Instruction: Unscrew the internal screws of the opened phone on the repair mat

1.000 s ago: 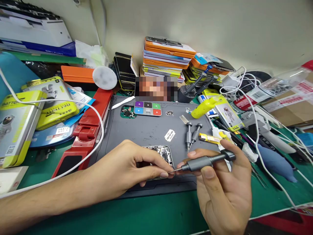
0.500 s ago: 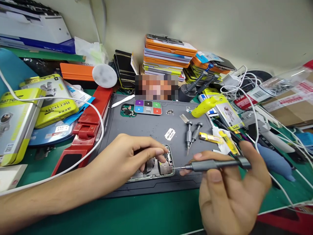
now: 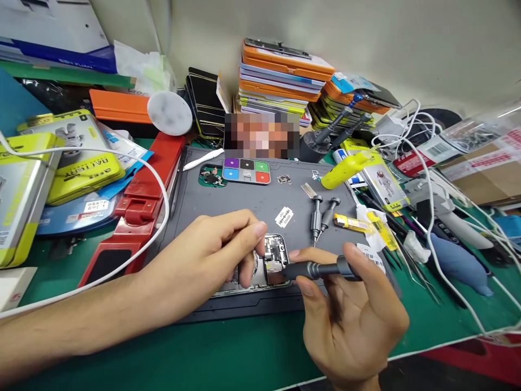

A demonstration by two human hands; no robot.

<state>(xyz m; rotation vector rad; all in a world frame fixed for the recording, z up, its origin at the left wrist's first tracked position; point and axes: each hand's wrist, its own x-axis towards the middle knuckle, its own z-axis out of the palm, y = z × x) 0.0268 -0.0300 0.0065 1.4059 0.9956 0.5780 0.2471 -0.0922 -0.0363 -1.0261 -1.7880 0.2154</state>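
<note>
An opened phone (image 3: 275,251), its inner parts bare, lies on a dark grey work mat (image 3: 240,209). My left hand (image 3: 222,247) rests over its left part, fingers curled and the thumb against the index finger; whether anything is pinched there is hidden. In my right hand (image 3: 354,320) is a dark grey screwdriver (image 3: 319,269), held nearly level between thumb and fingers. Its front end reaches over the phone's right end, and the tip cannot be made out. Behind the phone lie a razor blade (image 3: 284,217) and two more screwdrivers (image 3: 316,217).
A coloured magnetic pad (image 3: 246,171), a white stick tool (image 3: 203,159) and a yellow bottle (image 3: 345,168) lie toward the mat's back. On the left are a red clamp-like tool (image 3: 140,217) and battery boxes (image 3: 87,163). Tweezers and a blue blower (image 3: 458,260) lie right.
My right hand has moved left with the screwdriver, whose front end now overlaps the phone's right end. My left hand has shifted slightly left, uncovering more of the phone's inner parts.
</note>
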